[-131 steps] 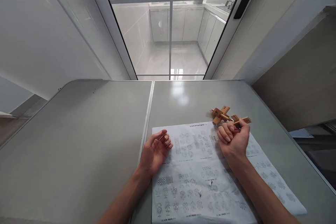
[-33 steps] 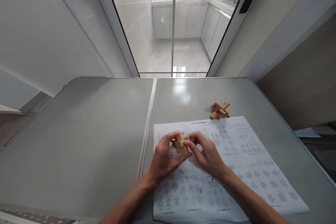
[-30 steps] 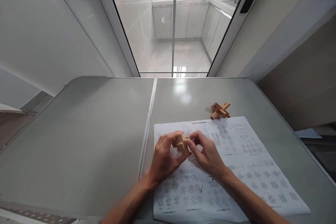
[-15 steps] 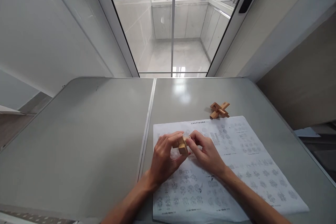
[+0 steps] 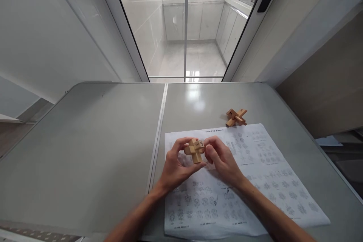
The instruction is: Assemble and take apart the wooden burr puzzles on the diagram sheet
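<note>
Where left fingers pinch, wooden cross between

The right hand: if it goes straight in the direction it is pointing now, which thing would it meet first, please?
Most likely the pale wooden cross held by the left hand. The right hand points at its near side; whether they already touch is unclear.

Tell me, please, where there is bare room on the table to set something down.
Widest: the left table panel, left of the metal seam. Another patch lies between seam, far edge, printed sheet and dark puzzle. The sheet is crowded: left hand, right hand and light puzzle are over it.
</note>
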### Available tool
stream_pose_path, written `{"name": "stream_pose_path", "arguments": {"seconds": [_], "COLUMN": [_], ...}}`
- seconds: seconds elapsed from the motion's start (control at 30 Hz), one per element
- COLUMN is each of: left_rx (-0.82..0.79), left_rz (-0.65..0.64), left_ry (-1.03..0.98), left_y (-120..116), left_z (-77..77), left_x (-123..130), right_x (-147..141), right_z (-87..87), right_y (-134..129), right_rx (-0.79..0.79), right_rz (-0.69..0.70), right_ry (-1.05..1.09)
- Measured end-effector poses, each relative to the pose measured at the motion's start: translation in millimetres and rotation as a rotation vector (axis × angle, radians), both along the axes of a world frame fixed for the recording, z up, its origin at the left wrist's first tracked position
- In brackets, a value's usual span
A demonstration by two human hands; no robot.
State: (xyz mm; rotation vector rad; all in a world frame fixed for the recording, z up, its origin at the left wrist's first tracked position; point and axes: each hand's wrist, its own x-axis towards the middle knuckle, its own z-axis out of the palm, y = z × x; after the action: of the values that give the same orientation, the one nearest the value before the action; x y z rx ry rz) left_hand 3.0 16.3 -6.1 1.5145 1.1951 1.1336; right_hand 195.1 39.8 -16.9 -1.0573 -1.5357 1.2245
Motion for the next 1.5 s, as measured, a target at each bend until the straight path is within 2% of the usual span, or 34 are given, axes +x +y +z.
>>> {"name": "stream_pose_path", "arguments": {"seconds": [0.1, 0.27, 0.4, 0.87, 1.2, 1.5], "left_rx": [-0.072, -0.113, -0.155, -0.183, -0.185, -0.187], "left_rz": [-0.04, -0.105, -0.132, -0.163, -0.185, -0.187], "left_ry": [-0.122, -0.251, -0.307, -0.336, -0.361, -0.384], "left_y": [2, 2, 3, 5, 7, 7], "left_z": [3.1, 3.6, 1.0, -2.7, -4.4, -4.0], "left_x": [-3, -5, -6, -8, -13, -12], "right_x": [-1, -1, -1, 1, 3, 0], "right_z": [-0.3, 2.0, 2.4, 4.1, 5.2, 6.2], "right_y": [-1, -2, -2, 0, -3, -3], "right_rx": [-0.016, -0.004, 0.0, -0.004, -0.176, -0.224], "right_rz": [-0.004, 0.114, 0.154, 0.156, 0.259, 0.291], "right_ry": [-0.001, -0.083, -0.069, 0.021, 0.115, 0.182]}}
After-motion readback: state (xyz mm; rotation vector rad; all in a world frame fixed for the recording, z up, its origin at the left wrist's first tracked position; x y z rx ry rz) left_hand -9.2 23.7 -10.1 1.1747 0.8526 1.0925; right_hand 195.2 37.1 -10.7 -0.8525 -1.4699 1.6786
